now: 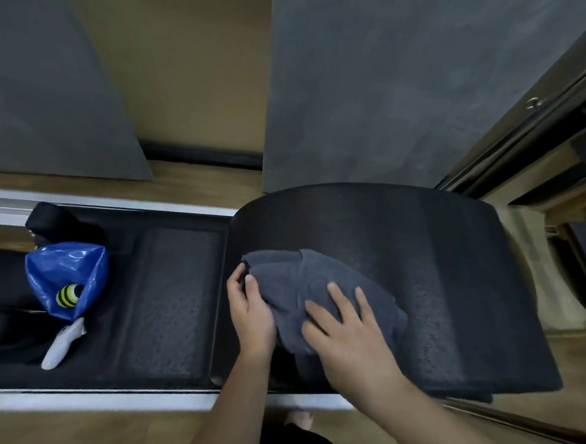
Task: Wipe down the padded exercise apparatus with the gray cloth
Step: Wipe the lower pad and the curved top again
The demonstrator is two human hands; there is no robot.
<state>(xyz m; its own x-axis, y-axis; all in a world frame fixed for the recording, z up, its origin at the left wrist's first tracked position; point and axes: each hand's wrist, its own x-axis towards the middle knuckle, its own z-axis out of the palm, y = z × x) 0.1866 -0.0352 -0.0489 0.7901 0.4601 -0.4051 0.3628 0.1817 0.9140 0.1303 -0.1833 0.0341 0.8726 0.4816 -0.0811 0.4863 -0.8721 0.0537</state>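
A gray cloth (309, 282) lies bunched on the curved black padded top of the exercise apparatus (440, 247). My left hand (251, 313) grips the cloth's left edge, fingers curled around it. My right hand (346, 325) lies flat on the cloth with fingers spread, pressing it onto the pad. To the left of the curved pad stretches a flat black padded bed (172, 297) in a silver frame (89, 399).
A blue plastic bag (68, 270) with a yellow-and-black striped item (68, 295) inside sits on the left end of the bed, with a white cloth item (62, 345) below it. Gray wall panels stand behind. Wooden floor surrounds the frame. My foot (298, 418) is near the front rail.
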